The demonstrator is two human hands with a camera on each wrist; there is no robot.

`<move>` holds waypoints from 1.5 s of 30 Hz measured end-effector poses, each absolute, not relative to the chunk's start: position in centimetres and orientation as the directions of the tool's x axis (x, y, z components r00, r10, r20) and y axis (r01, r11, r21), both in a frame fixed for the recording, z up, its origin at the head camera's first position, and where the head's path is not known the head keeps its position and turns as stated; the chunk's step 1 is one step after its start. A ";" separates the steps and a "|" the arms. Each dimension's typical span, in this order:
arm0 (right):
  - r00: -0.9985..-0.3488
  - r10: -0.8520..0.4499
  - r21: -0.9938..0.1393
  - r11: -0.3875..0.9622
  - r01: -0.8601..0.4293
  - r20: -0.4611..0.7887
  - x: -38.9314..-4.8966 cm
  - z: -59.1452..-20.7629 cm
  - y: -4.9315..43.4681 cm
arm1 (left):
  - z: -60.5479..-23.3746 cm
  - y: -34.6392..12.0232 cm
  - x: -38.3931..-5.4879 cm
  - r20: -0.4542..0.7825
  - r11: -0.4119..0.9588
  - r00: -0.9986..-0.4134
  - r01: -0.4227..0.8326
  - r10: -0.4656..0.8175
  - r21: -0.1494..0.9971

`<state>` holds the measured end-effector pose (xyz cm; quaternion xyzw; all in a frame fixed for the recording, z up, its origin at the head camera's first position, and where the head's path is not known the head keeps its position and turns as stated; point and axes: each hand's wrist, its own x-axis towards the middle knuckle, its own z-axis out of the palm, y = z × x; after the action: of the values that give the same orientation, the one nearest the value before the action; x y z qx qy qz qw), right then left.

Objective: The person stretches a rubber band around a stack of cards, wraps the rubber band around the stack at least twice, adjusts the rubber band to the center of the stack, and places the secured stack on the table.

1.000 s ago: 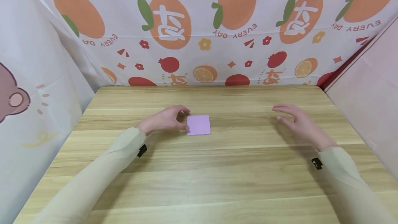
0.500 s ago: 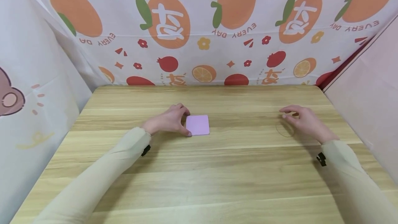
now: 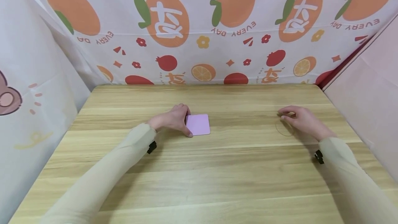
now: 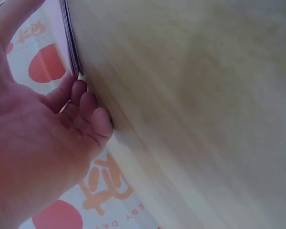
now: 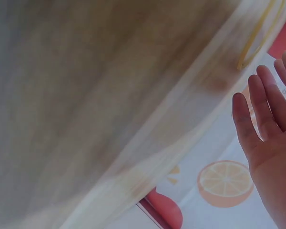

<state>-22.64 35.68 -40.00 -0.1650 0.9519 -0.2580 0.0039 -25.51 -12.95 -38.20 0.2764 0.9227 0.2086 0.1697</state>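
Note:
A small stack of purple square cards (image 3: 199,125) lies on the wooden table, left of its middle. My left hand (image 3: 174,118) grips it from the left side, thumb at the near edge and fingers at the far one. Several thin layers show along the stack's edge in the left wrist view, where the little fingers curl down by the tabletop. Over on the right, my right hand (image 3: 302,120) pinches a thin yellow rubber band (image 5: 250,42) between thumb and forefinger. The band hangs as a loose loop, and the other fingers of that hand are fairly straight.
The wooden table (image 3: 199,175) reaches back to a white curtain (image 3: 230,51) printed with oranges. Pale cloth walls (image 3: 34,54) stand at the left and right sides. Each wrist carries a small black device (image 3: 151,147).
My left hand has shifted right, from beside the card stack to a grip across it. The right hand's thumb and forefinger have come together on the rubber band, whose loop now shows.

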 end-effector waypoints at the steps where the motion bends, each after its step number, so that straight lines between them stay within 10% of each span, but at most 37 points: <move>1: -0.946 -0.317 -0.491 0.814 -0.310 0.072 -22.7 -40.1 35.7 | -38.2 -13.0 -25.5 -0.198 0.760 -0.791 0.435 0.579 0.483; 24: -0.926 -0.376 -0.458 0.816 -0.353 0.043 -23.2 -40.4 36.0 | -38.9 -13.0 -25.5 -0.145 0.654 -0.749 0.448 0.647 0.610; 45: -0.916 -0.400 -0.423 0.824 -0.377 0.036 -23.4 -40.5 35.3 | -38.6 -13.4 -25.2 -0.142 0.507 -0.827 0.189 0.544 0.841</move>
<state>-23.36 35.31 -40.53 -0.2034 0.9546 -0.2157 0.0272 -25.19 -13.38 -38.60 0.2170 0.8449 0.4468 0.1985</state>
